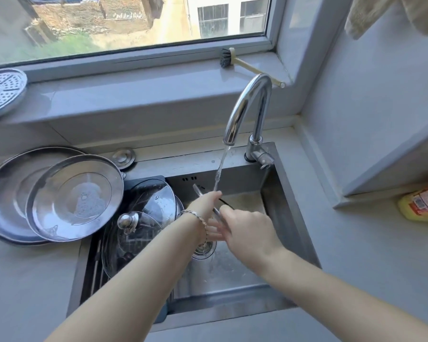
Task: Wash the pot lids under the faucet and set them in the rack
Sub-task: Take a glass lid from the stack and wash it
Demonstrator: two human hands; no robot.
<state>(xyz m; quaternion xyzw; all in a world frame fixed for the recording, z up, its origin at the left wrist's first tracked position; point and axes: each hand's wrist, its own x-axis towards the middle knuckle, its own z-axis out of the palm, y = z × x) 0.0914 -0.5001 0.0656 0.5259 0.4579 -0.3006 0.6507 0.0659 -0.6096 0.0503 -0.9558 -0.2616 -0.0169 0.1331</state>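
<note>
A glass lid [209, 206], seen edge-on, is gripped by the left hand [203, 206] and apparently the right hand [245, 225] under the faucet [245, 107] stream. Wet glass could slip into the sink [277, 193]. At nine o'clock, two lids are held in the rack [97, 265].

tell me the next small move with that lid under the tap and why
Probably turn the glass lid a little in both hands, so the stream from the faucet reaches more of it. The water now lands only near the top edge.
</note>
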